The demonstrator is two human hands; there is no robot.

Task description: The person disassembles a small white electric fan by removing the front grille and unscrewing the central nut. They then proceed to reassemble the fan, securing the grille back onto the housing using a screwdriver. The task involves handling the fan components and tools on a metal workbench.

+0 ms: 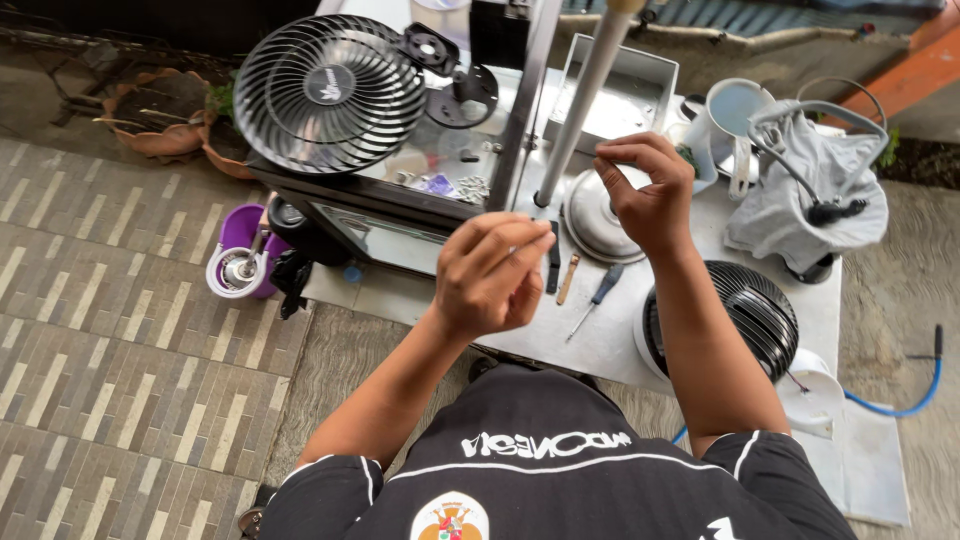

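My left hand [488, 275] is raised over the table's front edge, its fingers pinched on a thin pale wire [530, 222] that runs up toward the foot of a grey pole [585, 100]. To its right and higher up, my right hand [648, 190] has thumb and fingertips pinched together. Anything between them is too small to see. The pole leans up from a round metal base plate [592, 222] just behind both hands. On the white tabletop [620, 340] below my hands lie a blue-handled screwdriver [597, 298] and a small wooden-handled tool [567, 279].
A black fan grille [330, 90] stands at the back left above a dark box. A black fan housing [745, 318] sits at the right front, with a grey cloth [805, 195] and white jug [735, 112] behind it. A purple bucket [240, 255] and blue hose [900, 405] are on the ground.
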